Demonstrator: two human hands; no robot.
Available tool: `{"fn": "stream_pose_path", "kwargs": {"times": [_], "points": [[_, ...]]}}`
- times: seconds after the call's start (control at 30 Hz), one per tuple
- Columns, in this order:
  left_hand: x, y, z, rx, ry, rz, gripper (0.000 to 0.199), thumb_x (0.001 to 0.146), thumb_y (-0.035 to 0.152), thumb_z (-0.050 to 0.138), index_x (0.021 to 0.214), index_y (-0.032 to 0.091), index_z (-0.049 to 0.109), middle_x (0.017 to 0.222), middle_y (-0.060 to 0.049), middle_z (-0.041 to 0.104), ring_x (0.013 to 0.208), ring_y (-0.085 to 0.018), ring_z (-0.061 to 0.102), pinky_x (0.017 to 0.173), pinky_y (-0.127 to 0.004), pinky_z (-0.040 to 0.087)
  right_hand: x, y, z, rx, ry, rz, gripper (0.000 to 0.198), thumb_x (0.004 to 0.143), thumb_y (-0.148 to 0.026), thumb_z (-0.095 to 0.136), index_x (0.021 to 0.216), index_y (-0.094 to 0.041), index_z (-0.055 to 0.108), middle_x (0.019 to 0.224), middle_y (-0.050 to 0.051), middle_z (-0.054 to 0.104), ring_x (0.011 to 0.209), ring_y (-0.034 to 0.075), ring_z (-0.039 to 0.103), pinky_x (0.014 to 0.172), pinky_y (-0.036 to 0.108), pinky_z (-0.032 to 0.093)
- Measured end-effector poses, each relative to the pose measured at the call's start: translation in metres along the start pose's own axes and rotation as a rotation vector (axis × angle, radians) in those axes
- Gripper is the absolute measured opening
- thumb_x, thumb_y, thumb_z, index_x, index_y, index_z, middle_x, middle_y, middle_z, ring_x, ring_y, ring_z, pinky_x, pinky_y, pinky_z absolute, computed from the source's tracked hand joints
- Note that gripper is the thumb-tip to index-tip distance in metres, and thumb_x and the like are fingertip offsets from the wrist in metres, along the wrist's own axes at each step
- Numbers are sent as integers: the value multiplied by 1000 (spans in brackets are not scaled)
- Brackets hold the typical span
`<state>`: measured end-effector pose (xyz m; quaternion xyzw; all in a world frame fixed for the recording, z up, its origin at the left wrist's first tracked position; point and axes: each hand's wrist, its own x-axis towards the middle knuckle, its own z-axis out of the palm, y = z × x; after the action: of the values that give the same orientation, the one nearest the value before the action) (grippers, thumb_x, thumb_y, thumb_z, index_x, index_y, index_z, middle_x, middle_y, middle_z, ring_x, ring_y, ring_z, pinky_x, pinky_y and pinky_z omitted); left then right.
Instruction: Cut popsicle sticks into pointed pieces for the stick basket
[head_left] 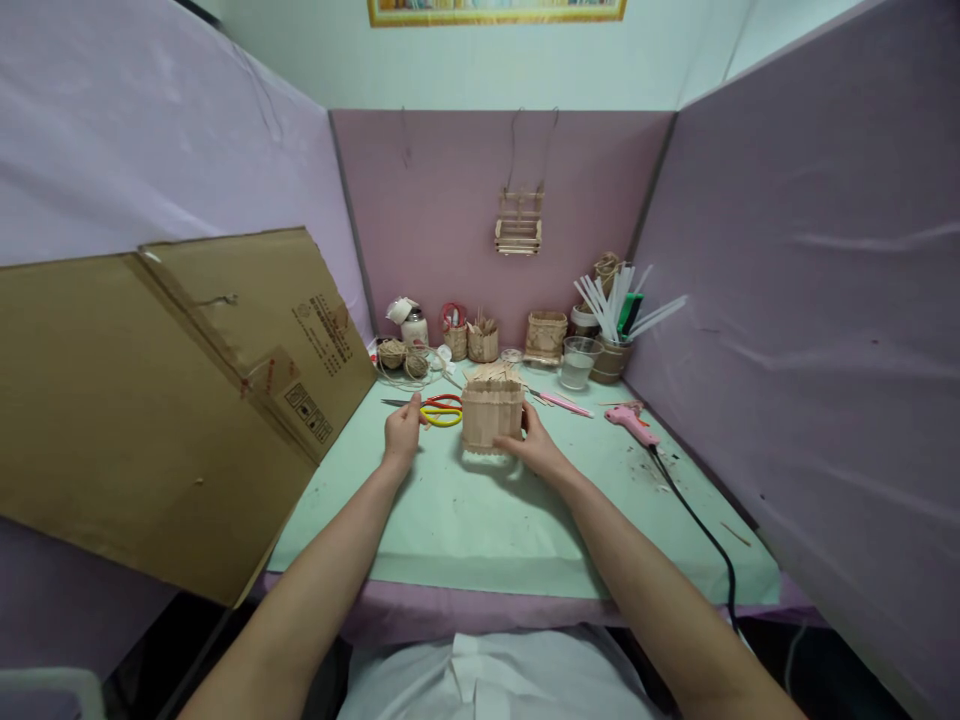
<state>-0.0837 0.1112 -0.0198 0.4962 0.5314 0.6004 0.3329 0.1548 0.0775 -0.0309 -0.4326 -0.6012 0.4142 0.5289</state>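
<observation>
A small box of flat wooden craft sticks point(491, 418), with trim along its top and bottom edges, is held in my right hand point(536, 445). The thumb lies across its lower front and the fingers wrap its right side. My left hand point(403, 435) is to the left, apart from the box, its fingers drawn together. Whether anything is pinched in them is hidden. Just behind those fingers are scissors point(442, 411) with red and yellow handles, blades pointing left. Loose wooden sticks point(495, 372) show behind the box, beside a pink pen-like tool point(564, 404).
A pink glue gun point(632, 424) with a black cord lies right. Along the back stand a plastic cup point(577, 364), a pot of glue sticks point(611, 360), small woven holders point(482, 343) and twine balls point(391, 352). Large cardboard point(172, 400) leans in from the left.
</observation>
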Motion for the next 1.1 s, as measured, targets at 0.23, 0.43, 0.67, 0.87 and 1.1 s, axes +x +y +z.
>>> {"fn": "stream_pose_path", "kwargs": {"times": [0.23, 0.43, 0.67, 0.87, 1.1], "points": [[-8, 11, 11, -2, -184, 31, 37, 67, 52, 66, 79, 17, 64, 79, -3, 64, 77, -18, 56, 61, -25, 45, 1, -2, 1, -138, -48, -65, 99, 59, -20, 77, 144, -23, 27, 142, 11, 44, 129, 27, 43, 105, 40, 36], [1, 28, 21, -3, -236, -6, 25, 63, 34, 71, 79, 17, 63, 79, -4, 65, 77, -20, 58, 69, -30, 46, 2, -4, -29, -371, -141, -74, 109, 48, -22, 86, 143, -23, 34, 139, 10, 49, 127, 30, 46, 105, 41, 38], [29, 37, 36, -153, -300, 8, 31, 72, 40, 65, 93, 17, 59, 88, -4, 63, 88, -20, 59, 80, -32, 45, 84, -29, -105, -875, -107, 7, 28, 91, -31, 57, 115, -18, 59, 121, 8, 59, 104, 22, 60, 89, 45, 49], [20, 3, 40, -315, -575, 92, 71, 69, 60, 66, 128, 25, 47, 120, -11, 56, 113, -26, 53, 97, -40, 39, 186, -16, -88, -1191, -69, 28, 26, 93, -31, 55, 116, -20, 59, 121, 8, 59, 101, 21, 60, 85, 41, 52], [11, -10, 29, -204, -1004, 23, 132, 54, 47, 84, 150, 28, -6, 152, -18, 24, 140, -32, 25, 114, -45, 17, 255, 32, -51, -1399, -191, 111, 30, 91, -31, 57, 118, -17, 57, 120, 9, 59, 100, 21, 61, 83, 40, 52]]}}
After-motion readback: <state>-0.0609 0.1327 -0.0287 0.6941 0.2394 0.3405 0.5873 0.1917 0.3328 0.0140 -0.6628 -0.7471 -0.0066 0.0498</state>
